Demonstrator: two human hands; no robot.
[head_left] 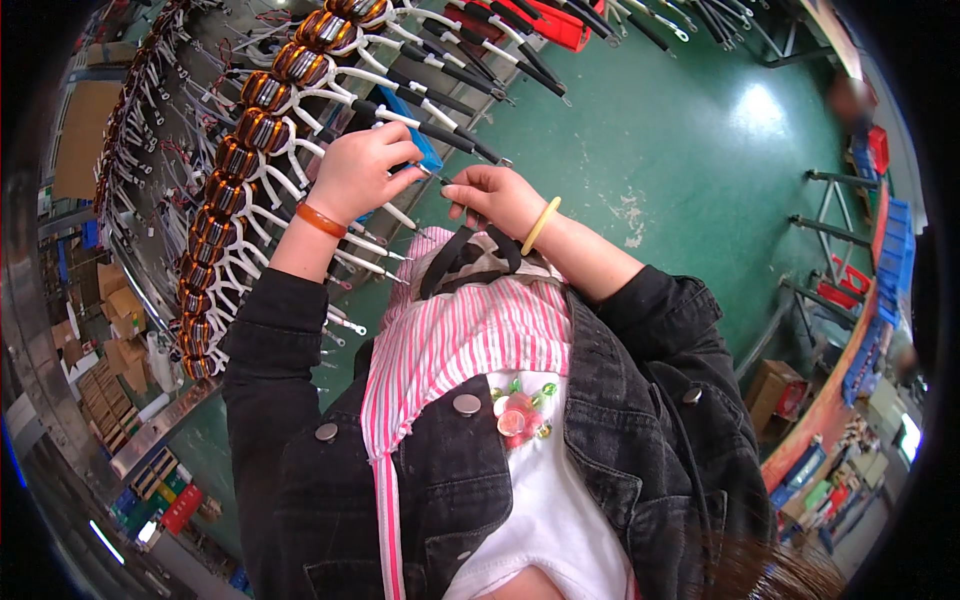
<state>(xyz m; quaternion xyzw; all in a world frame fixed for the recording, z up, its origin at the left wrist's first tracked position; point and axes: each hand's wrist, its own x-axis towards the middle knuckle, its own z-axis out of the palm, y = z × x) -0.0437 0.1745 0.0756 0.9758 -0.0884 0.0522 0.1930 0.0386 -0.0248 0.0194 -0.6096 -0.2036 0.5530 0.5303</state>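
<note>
My left hand [367,168] is closed in a pinch on a thin lead whose metal end [424,170] pokes out past the fingertips. Facing it, my right hand [497,196] pinches a small dark sleeve-like piece [445,182], close to that metal end; whether the two touch is too small to tell. Beside my left hand runs a long row of copper-wound coils [238,157], with white-sleeved leads [373,263] reaching toward me. Some leads farther along carry black sleeves [440,132]. Just behind my fingers shows part of a blue bin [428,150].
A second row of coils [128,130] stands farther left on the bench. Past the far leads is a red bin [560,25]. Green floor [640,140] spreads to the right, up to another bench with metal legs [830,235] and blue bins [893,260]. Cardboard pieces [125,315] lie lower left.
</note>
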